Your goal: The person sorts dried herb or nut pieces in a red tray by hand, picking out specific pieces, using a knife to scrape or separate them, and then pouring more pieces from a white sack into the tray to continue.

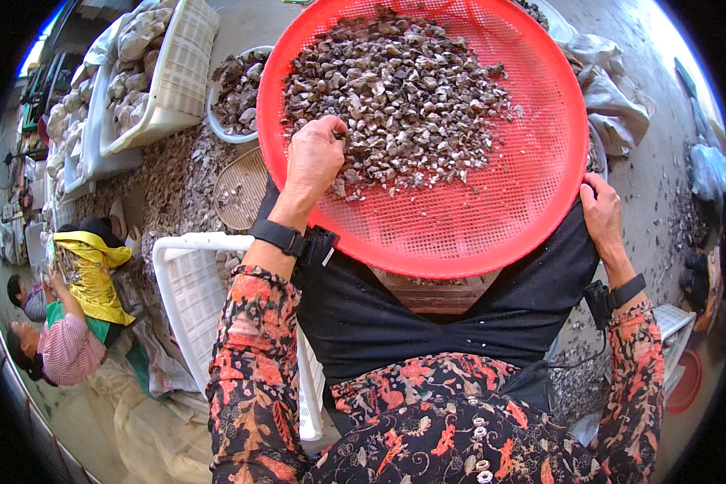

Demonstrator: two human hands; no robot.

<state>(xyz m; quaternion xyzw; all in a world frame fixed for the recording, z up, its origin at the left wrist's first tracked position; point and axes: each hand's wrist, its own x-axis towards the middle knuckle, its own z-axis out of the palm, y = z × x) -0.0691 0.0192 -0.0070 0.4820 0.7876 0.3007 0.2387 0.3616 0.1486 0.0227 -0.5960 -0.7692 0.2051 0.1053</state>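
Note:
A large round red plastic sieve point(460, 253) lies across my thighs. Small, rough grey-brown pieces point(399, 97), which look like broken shells or dried mushrooms, are heaped over its far and left part. My left hand point(317, 154) is at the heap's left edge with its fingers curled and fingertips together; whether a piece is pinched between them cannot be made out. On the right, my right hand point(602, 209) rests by the sieve's outer rim, over my knee, its thumb near the rim. The mesh shows bare along the near and right parts of the sieve.
White plastic crates point(178, 78) with filled bags stand at the upper left, beside a white basin point(224, 134) of larger lumps. A woven tray point(242, 190) and an upright white crate point(196, 284) are at my left. Two people sit farther left. Sacks point(611, 91) lie at right.

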